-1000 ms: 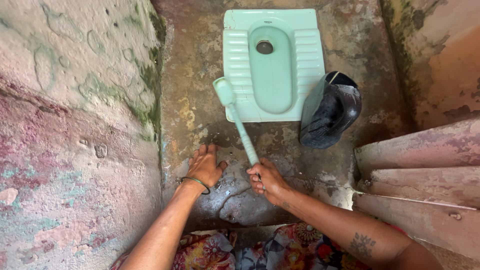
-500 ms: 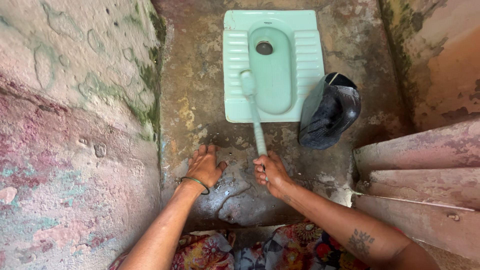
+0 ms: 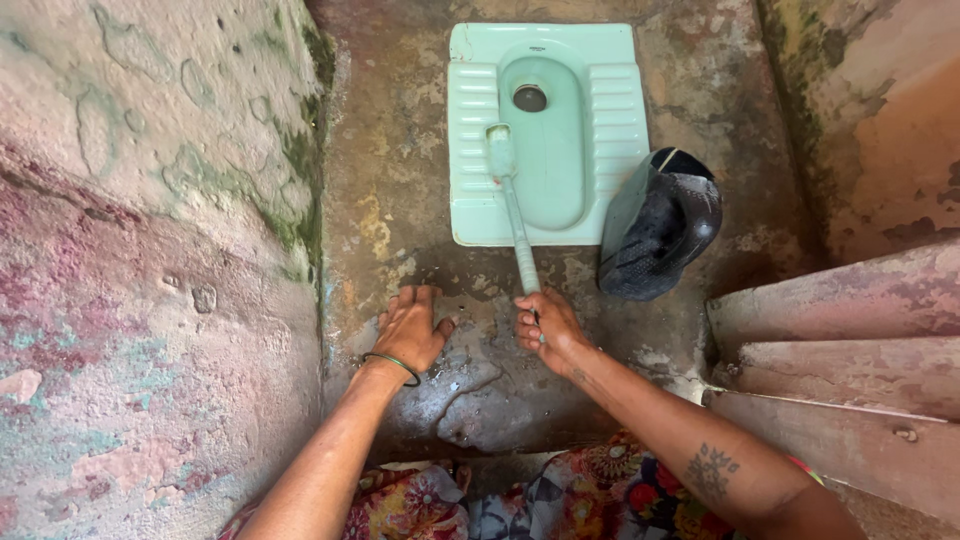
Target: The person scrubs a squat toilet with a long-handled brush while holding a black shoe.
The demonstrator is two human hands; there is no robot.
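Hands: right (image 3: pixel 548 325) grips brush (image 3: pixel 512 205) on squat pan (image 3: pixel 615 120), bucket (image 3: pixel 660 222) beside.

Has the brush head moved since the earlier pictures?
Yes. The brush head went rightward, from the squat pan's left edge to the bowl's left rim, held by the right hand.

A black bucket (image 3: pixel 662 223) tipped on the stained concrete floor (image 3: pixel 385 215) (mossy wall (image 3: pixel 150 200) left, steps (image 3: pixel 850 340) right)

Black bucket (image 3: pixel 660 225) just beside pan's (image 3: pixel 610 120) right edge.
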